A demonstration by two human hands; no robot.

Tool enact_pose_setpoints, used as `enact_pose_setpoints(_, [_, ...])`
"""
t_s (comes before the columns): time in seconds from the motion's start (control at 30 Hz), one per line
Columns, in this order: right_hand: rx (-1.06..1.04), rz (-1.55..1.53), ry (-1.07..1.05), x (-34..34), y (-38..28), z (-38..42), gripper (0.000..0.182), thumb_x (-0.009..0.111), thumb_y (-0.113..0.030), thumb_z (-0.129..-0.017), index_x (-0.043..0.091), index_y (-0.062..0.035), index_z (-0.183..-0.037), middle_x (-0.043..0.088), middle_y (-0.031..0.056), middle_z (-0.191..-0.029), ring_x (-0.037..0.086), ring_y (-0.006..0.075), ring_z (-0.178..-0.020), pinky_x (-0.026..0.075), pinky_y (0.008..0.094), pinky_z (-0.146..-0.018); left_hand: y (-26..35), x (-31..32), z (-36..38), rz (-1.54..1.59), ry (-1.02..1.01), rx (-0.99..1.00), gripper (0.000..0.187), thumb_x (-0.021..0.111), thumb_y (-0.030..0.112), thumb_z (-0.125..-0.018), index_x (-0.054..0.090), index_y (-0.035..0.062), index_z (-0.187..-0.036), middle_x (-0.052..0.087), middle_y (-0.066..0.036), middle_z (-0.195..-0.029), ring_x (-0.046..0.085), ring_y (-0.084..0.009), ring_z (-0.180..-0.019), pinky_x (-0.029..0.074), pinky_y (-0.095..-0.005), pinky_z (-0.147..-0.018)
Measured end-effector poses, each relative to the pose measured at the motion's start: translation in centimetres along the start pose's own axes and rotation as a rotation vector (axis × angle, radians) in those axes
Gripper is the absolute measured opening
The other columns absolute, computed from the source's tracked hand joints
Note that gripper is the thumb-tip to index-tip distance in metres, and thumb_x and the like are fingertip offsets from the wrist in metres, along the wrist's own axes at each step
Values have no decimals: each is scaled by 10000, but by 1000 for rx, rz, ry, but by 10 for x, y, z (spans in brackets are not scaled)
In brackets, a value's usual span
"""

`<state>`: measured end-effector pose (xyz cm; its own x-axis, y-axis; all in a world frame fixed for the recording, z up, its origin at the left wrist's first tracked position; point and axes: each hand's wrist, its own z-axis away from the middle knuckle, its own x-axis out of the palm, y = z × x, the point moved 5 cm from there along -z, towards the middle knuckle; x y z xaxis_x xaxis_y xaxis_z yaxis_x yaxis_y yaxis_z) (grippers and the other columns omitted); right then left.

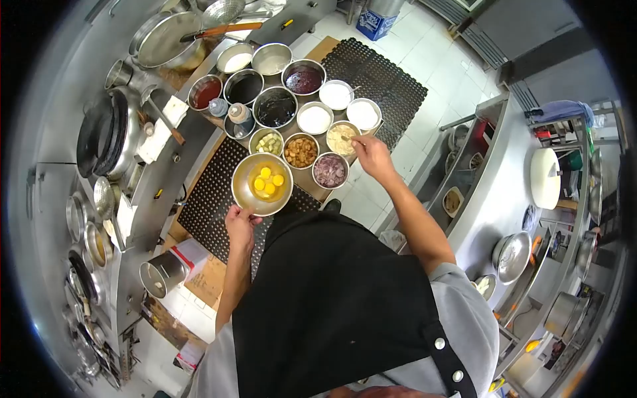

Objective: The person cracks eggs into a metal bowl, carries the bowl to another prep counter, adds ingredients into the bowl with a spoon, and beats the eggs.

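Note:
My left hand (241, 225) grips the rim of a metal bowl (243, 189) holding several raw egg yolks (268, 174) in clear egg white. With fingers pinched, my right hand (373, 156) holds what looks like a small spoon (346, 137) in a tin of pale, minced-looking food (337, 142). Just below that tin is one of chopped purple onion (330, 171). Between the bowl and my right hand stand a tin of browned fried bits (300, 152) and a tin of pale green chunks (267, 142).
Behind these are tins of dark sauce (275, 107), red sauce (206, 91) and white powder (314, 118), plus squeeze bottles (239, 114). On the left, a stove counter carries a large pot (169, 41) and stacked woks (109, 132). A steel counter (488, 199) runs along the right.

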<state>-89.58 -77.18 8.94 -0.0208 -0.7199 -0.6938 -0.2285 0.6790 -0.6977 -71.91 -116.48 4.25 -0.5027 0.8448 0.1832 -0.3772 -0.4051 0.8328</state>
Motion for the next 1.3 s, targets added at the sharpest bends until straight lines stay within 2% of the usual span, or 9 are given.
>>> enact_pose_setpoints(0.1, [153, -12, -32, -11, 26, 1, 217, 638, -210, -946, 739, -42, -1039, 717, 226, -949, 695, 413, -862, 547, 476, -766, -6, 5, 0, -20, 36, 4, 64, 611, 35, -931, 556, 58, -910, 640, -61, -825, 629, -164, -665, 547, -277, -589])
enact_pose_setpoints(0.13, [204, -101, 1, -14, 34, 2, 235, 638, -204, -962, 726, -3, -1046, 740, 211, -942, 724, 337, -790, 562, 418, -705, -6, 10, -1, -24, 40, 12, 71, 617, 35, -930, 553, 57, -907, 641, -62, -823, 630, -163, -660, 552, -277, -585])
enact_pose_setpoints(0.17, [198, -101, 0, -12, 44, 0, 235, 638, -204, -962, 726, -3, -1046, 740, 211, -942, 724, 337, -790, 562, 418, -705, -4, 15, -3, -30, 42, 25, 78, 623, 35, -929, 551, 56, -905, 642, -63, -820, 632, -163, -655, 556, -277, -581])
enact_pose_setpoints(0.23, [395, -517, 68, -7, 67, 5, 283, 606, -208, -1007, 686, 36, -1125, 755, 134, -940, 705, 171, -764, 558, 314, -659, -7, 20, -4, -38, 40, 32, 87, 634, 39, -921, 552, 54, -897, 647, -66, -816, 634, -159, -644, 558, -272, -569])
enact_pose_setpoints(0.27, [399, -521, 74, -6, 74, 7, 283, 606, -208, -1007, 686, 36, -1125, 755, 134, -940, 705, 171, -764, 558, 314, -659, -9, 22, -5, -22, 47, 20, 90, 638, 36, -915, 553, 56, -893, 647, -66, -813, 634, -157, -641, 558, -268, -568])
enact_pose_setpoints(0.33, [583, -613, 56, -4, 81, 14, 292, 599, -218, -1015, 654, 33, -1154, 753, 111, -976, 706, 162, -799, 556, 289, -653, -9, 26, -3, -12, 55, 4, 94, 643, 33, -909, 554, 57, -890, 648, -65, -809, 634, -155, -639, 559, -265, -567])
enact_pose_setpoints(0.43, [640, -679, 69, 12, 96, 16, 267, 595, -221, -1016, 661, 5, -1143, 751, 109, -982, 704, 159, -823, 554, 295, -645, -7, 33, -1, -23, 53, 1, 91, 640, 28, -903, 557, 59, -885, 641, -61, -797, 633, -152, -639, 560, -263, -560])
enact_pose_setpoints(1.07, [689, -732, 34, 43, 105, 29, 271, 587, -235, -1014, 646, -1, -1138, 747, 125, -994, 706, 174, -826, 548, 304, -635, -11, 45, 4, -58, 37, -17, 108, 629, 15, -900, 536, 34, -849, 642, -90, -769, 627, -154, -594, 550, -259, -535])
enact_pose_setpoints(1.3, [743, -823, 129, 12, 92, 30, 280, 588, -228, -1005, 655, 6, -1145, 747, 135, -1009, 707, 184, -838, 552, 305, -649, -10, 57, -4, -76, 26, -22, 104, 623, 27, -916, 531, 29, -867, 651, -98, -777, 632, -161, -590, 555, -267, -545])
